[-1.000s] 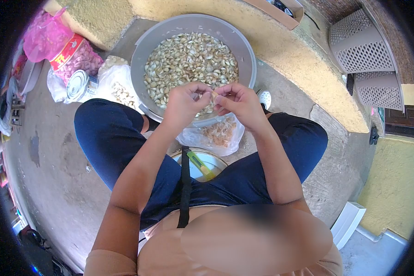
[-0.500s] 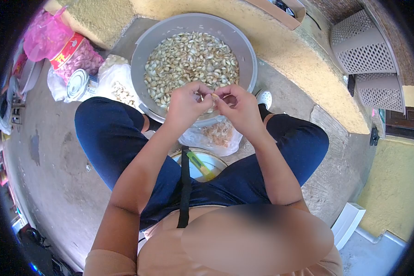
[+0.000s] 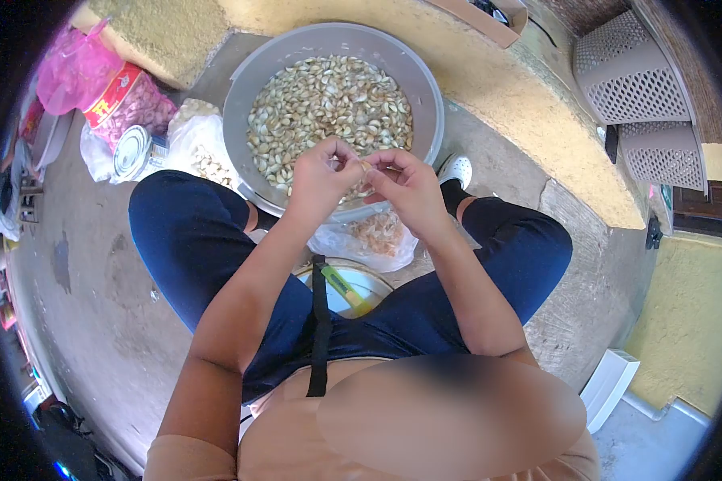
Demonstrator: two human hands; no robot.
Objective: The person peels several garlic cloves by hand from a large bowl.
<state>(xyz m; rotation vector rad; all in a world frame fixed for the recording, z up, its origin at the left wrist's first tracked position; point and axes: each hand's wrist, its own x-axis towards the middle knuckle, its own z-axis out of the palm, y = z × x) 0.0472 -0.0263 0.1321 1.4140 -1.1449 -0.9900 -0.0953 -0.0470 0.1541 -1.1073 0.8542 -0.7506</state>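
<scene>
Over the near rim of a large grey tub (image 3: 423, 88), my two hands meet fingertip to fingertip. My left hand (image 3: 322, 178) pinches with thumb and index finger, and my right hand (image 3: 409, 191) pinches opposite it. Between them is a small yellowish garlic clove (image 3: 366, 166), mostly covered by the fingers. Many pale garlic cloves (image 3: 329, 104) lie in water in the tub. Just below the hands, a clear plastic bag (image 3: 403, 255) holds brownish papery peels (image 3: 379, 232).
A yellow-green box cutter (image 3: 345, 290) lies on a round white lid (image 3: 365, 276) between my legs. At left stand a bag of loose cloves (image 3: 210, 164), a tin can (image 3: 133, 152) and a pink mesh sack (image 3: 136, 104). A low yellow wall (image 3: 537, 148) runs behind the tub.
Both hands have shifted slightly left, and the right fingers have changed their bend around the clove. The whole view has moved a little; the tub and bags stay in place.
</scene>
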